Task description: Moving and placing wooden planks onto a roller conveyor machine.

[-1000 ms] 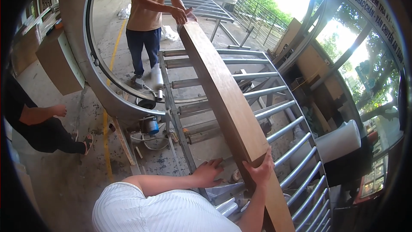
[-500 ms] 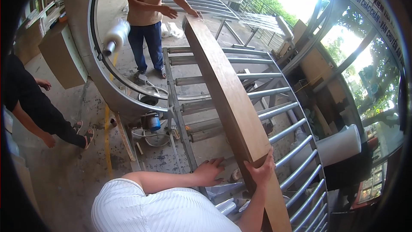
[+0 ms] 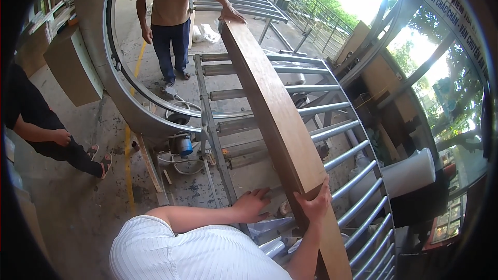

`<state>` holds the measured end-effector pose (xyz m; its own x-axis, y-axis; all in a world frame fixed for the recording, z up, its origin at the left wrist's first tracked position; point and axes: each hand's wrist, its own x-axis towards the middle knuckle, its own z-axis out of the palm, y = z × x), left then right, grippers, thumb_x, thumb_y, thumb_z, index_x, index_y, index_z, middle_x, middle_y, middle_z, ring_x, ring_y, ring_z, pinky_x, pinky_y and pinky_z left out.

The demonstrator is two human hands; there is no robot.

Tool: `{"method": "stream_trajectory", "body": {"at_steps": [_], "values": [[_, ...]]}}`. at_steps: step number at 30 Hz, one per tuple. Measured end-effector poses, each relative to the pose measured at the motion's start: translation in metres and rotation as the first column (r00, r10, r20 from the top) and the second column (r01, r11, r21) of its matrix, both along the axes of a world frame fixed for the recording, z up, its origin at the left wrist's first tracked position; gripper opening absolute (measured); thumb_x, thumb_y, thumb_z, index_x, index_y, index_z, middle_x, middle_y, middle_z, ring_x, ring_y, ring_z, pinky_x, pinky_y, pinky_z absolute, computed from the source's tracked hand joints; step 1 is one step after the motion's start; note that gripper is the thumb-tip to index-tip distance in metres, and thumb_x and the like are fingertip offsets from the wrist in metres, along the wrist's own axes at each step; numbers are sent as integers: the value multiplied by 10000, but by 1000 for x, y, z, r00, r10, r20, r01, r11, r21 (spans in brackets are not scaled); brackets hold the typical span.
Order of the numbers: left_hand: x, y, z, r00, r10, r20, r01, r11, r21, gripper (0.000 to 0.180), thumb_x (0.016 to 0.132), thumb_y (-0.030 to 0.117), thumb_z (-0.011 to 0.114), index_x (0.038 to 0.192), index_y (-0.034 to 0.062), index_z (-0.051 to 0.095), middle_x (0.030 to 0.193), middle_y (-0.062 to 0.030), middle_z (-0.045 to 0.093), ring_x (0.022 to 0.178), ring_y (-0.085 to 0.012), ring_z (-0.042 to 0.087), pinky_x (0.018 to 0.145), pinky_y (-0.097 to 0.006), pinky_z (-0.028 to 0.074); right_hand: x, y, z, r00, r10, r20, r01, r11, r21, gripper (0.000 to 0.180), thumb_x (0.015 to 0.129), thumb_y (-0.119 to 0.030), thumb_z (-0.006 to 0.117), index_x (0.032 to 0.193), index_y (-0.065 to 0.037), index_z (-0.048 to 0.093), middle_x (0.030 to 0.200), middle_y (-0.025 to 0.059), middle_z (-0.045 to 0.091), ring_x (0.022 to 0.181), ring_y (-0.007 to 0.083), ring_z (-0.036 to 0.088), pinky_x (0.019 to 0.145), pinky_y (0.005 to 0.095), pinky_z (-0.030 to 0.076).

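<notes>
A long brown wooden beam (image 3: pixel 282 116) lies lengthwise on the metal roller conveyor (image 3: pixel 317 88) and passes through a large metal ring (image 3: pixel 116 67). My right hand (image 3: pixel 315 200) grips the beam's near part, thumb and fingers around it. To the left of the beam, my left hand (image 3: pixel 251 206) is apart from it above the conveyor's near end, fingers spread and holding nothing. At the far end, a co-worker's hand (image 3: pixel 232 14) rests on the beam. Clear plastic film (image 3: pixel 271 226) shows below my left hand.
Another person in dark clothes (image 3: pixel 44 129) stands at the left on the concrete floor. A large cardboard box (image 3: pixel 73 66) is beside the ring. A blue motor (image 3: pixel 182 145) and cables sit at the ring's foot. A white wrap roll (image 3: pixel 410 176) lies at the right.
The film roll no longer shows at the ring's left side. The co-worker's one hand has dropped to their side; the other now rests on the beam's end. My hands have barely moved.
</notes>
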<state>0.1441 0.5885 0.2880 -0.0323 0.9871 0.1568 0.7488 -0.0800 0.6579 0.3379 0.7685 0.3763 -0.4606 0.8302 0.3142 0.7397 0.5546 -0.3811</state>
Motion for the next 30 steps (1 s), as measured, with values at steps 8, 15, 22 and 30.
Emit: {"method": "stream_trajectory", "body": {"at_steps": [8,15,22,30], "values": [[1,-1,2,1000,7,0,-7,1000,4,503,918,393,777,1281,54,695,1617,-262,451,1410,-443,536,1077,-561,510,-5,2,0,1000,9,-15,-9,1000,2,1338,638,-552,969,1661,29,333,1518,289,573,1382,475,555,1187,541,407],[0,-1,6,1000,8,0,-8,1000,-11,498,906,377,788,1274,52,700,1611,-261,457,1401,-437,547,1071,-550,515,-27,11,-3,999,17,-29,-17,1000,7,1327,642,-555,969,1653,35,343,1509,305,576,1379,477,560,1176,540,417],[-1,-1,3,1000,3,-5,-3,1000,7,515,906,380,785,1293,54,688,1609,-259,455,1407,-441,538,1079,-557,509,-75,33,-8,996,71,-53,-69,996,50,1285,676,-586,951,1637,26,357,1532,293,566,1401,464,556,1170,570,412],[-1,-3,-4,999,15,37,-16,999,43,516,905,389,782,1273,47,667,1601,-263,458,1398,-456,536,1101,-559,489,-30,11,5,990,143,-18,-143,990,0,1190,725,-531,939,1612,54,405,1599,312,491,1471,492,476,1228,545,381]]}}
